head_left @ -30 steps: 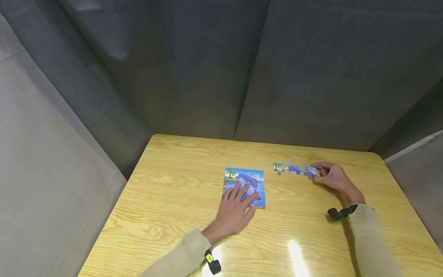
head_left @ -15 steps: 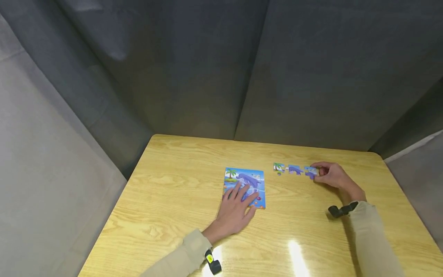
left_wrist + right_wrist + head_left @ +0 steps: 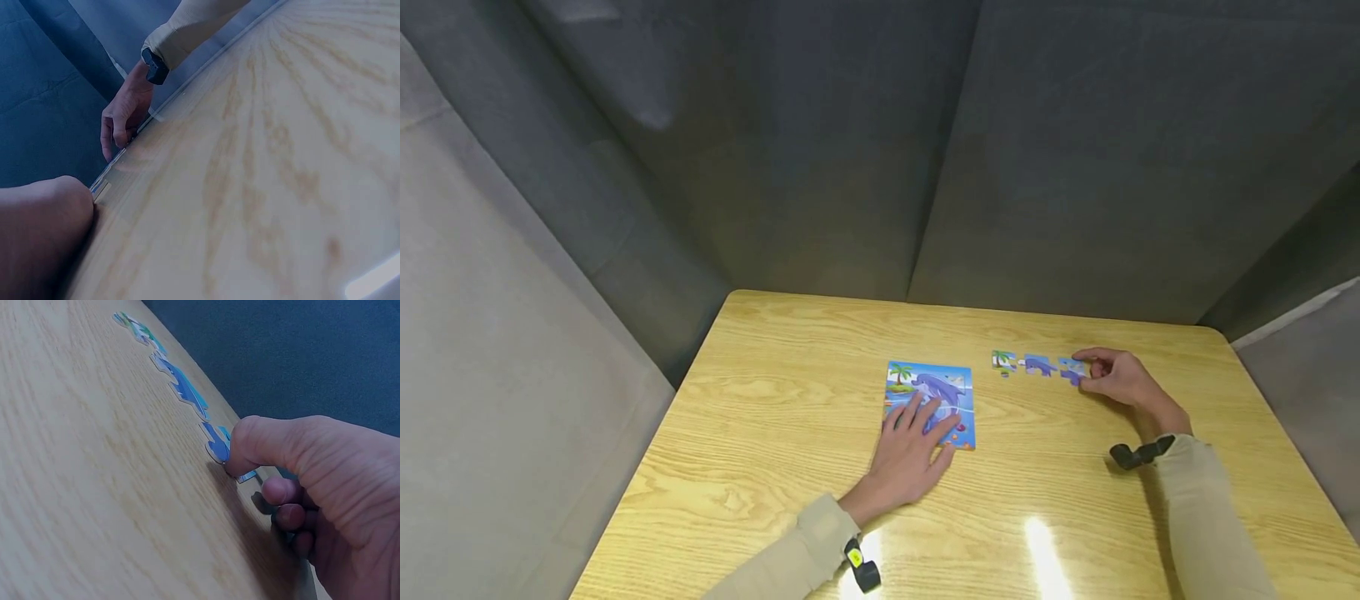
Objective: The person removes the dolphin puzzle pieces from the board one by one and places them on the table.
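Puzzle piece (image 3: 1069, 369), blue/purple, sits flat at the right end of a row of three, toward the far side of the wood table (image 3: 790, 375). Right hand (image 3: 1123, 383) has it pinched, thumb and index finger at opposite edges; other fingers curled in, clear of the piece. Dolphin piece (image 3: 1039, 367) is just beside it, mid-row; palm-tree piece (image 3: 1003, 362) is at the left end. Can't tell if those two touch. Dolphin picture (image 3: 942, 388) lies left of the row, nearer the person. Left hand (image 3: 904, 463) rests on its lower part, fingers spread, gripping nothing, covering the lower-left corner. Dark curtain (image 3: 820, 167) behind the table.
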The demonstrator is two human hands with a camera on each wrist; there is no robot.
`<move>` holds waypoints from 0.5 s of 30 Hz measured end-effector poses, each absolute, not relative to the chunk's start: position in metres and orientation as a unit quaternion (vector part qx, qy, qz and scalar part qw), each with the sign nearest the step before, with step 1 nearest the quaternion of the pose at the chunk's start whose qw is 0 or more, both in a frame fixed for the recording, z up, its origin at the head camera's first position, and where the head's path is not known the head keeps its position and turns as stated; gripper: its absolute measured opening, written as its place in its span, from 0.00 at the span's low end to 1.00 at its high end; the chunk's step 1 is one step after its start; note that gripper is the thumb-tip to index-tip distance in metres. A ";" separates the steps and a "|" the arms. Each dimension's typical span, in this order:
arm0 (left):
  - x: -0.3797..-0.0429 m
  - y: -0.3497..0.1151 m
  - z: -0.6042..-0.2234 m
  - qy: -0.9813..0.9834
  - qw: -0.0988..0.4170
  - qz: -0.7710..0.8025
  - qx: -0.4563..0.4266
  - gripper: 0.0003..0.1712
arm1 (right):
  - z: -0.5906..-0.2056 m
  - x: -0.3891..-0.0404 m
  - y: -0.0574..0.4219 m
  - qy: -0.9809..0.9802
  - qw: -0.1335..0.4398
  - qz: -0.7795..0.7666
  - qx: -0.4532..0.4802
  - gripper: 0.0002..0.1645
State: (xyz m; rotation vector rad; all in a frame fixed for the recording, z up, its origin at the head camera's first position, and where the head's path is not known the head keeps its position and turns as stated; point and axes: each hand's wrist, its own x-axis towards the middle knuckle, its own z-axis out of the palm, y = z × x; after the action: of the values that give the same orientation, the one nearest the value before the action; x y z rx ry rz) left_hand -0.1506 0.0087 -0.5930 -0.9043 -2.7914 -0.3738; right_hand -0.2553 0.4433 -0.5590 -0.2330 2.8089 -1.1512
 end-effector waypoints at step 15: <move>-0.152 0.012 -0.593 -0.938 0.088 -0.139 -0.304 0.28 | -0.562 -0.238 0.432 0.908 -0.012 -0.414 -0.060 0.23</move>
State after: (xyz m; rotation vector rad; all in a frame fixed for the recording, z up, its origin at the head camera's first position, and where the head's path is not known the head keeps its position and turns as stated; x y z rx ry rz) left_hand -0.1524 0.0118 -0.5927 -0.9052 -2.7942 -0.4133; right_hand -0.2385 0.4315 -0.5623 -0.1896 2.8754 -1.3112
